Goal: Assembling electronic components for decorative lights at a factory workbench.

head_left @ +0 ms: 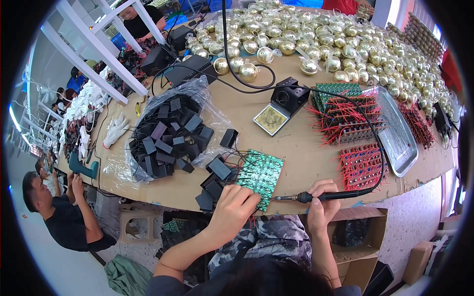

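1. A clear plastic bag (197, 93) lies open on the table, left of centre, crinkled and full of small black boxes.
2. An open brown carton (363, 237) sits under the table edge on the right, holding something dark.
3. A smaller closed brown carton (417, 261) stands on the floor, far right.

Two bare forearms, no sleeves below the elbow, grey camouflage-patterned garment over the lap, dark top at shoulders
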### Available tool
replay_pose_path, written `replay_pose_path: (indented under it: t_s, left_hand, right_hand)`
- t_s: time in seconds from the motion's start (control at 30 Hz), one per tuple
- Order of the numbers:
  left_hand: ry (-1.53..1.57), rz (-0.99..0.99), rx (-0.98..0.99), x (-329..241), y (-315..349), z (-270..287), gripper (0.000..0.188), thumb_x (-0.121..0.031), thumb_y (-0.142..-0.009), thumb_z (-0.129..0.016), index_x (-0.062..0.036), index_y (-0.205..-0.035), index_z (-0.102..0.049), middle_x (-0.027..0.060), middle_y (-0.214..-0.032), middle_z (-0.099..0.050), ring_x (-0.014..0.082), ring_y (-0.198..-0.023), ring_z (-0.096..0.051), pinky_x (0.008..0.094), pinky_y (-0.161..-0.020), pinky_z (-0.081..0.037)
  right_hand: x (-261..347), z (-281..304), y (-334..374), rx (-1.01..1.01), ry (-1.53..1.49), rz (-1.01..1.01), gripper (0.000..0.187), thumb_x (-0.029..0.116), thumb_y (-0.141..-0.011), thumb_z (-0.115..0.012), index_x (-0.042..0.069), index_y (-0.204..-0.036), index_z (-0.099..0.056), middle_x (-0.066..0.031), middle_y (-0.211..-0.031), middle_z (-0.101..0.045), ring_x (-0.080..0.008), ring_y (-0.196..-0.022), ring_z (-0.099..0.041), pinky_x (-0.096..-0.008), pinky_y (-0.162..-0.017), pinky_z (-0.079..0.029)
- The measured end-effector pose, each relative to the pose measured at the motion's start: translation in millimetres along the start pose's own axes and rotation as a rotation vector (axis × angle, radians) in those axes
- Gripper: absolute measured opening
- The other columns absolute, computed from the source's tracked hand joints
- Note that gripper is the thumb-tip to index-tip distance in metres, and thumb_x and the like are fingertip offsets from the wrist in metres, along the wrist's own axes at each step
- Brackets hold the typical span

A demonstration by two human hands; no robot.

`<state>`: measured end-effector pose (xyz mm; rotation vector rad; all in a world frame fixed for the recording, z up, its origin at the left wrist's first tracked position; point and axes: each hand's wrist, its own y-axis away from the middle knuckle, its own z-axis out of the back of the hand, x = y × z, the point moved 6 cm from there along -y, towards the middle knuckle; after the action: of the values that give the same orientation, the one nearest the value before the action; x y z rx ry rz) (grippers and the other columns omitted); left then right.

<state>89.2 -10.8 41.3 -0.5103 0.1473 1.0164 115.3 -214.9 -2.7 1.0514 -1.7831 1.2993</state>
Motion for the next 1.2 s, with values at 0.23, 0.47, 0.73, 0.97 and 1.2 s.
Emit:
replay_pose_path:
  t_s: [0.23, 0.47, 0.73, 0.97, 1.2]
  left_hand:
    - [-0.021, -0.018, -0.001, -0.3, 1.0, -1.6, 0.023, -0.003, -0.073, -0.071, -0.0035, -0.095, -0.064, 0.0054, -0.09, -0.057, 0.0243, -0.086, -0.056, 0.0384, -0.084, -0.043]
    - [0.043, -0.016, -0.013, 0.3, 1.3, -2.3, 0.023, -0.004, -0.074, -0.066, -0.0017, -0.096, -0.063, 0.0071, -0.091, -0.058, 0.0249, -0.088, -0.056, 0.039, -0.084, -0.043]
    - [0.018, -0.033, 0.002, 0.2, 0.8, -3.3, 0.023, -0.002, -0.073, -0.07, -0.0023, -0.095, -0.064, 0.0056, -0.089, -0.058, 0.0236, -0.085, -0.056, 0.0378, -0.082, -0.043]
    - [0.012, -0.068, 0.07, -1.2, -1.3, -3.6, 0.022, -0.005, -0.075, -0.061, -0.0013, -0.097, -0.062, 0.0067, -0.091, -0.057, 0.0239, -0.089, -0.055, 0.0373, -0.084, -0.042]
    - [0.007, -0.072, 0.07, -2.3, -2.7, -3.7, 0.021, -0.005, -0.075, -0.061, -0.0018, -0.096, -0.062, 0.0067, -0.088, -0.054, 0.0237, -0.088, -0.055, 0.0367, -0.083, -0.042]
  right_hand:
    - [0.6, -4.2, 1.1, 0.035, 0.062, -0.025, 0.015, 0.011, -0.081, -0.06, 0.003, -0.089, -0.049, -0.0104, -0.09, -0.05, -0.0159, -0.084, -0.047, -0.0279, -0.077, -0.038]
    - [-2.1, 1.7, 1.8, 0.034, 0.028, 0.028, 0.012, 0.004, -0.082, -0.061, 0.002, -0.091, -0.053, -0.0121, -0.092, -0.054, -0.0171, -0.082, -0.054, -0.0298, -0.078, -0.046]
    - [1.5, -5.4, 0.9, 0.052, 0.069, -0.031, 0.014, 0.011, -0.081, -0.059, 0.003, -0.089, -0.049, -0.0105, -0.089, -0.05, -0.0162, -0.083, -0.047, -0.0283, -0.077, -0.039]
    - [1.7, -6.1, 0.4, 0.071, 0.079, -0.018, 0.014, 0.01, -0.081, -0.059, 0.003, -0.089, -0.05, -0.0102, -0.089, -0.05, -0.0166, -0.083, -0.048, -0.0288, -0.077, -0.04]
    - [1.7, -6.2, 0.9, 0.089, 0.067, -0.016, 0.012, 0.006, -0.08, -0.058, 0.003, -0.088, -0.05, -0.0102, -0.089, -0.05, -0.017, -0.083, -0.049, -0.0281, -0.078, -0.041]
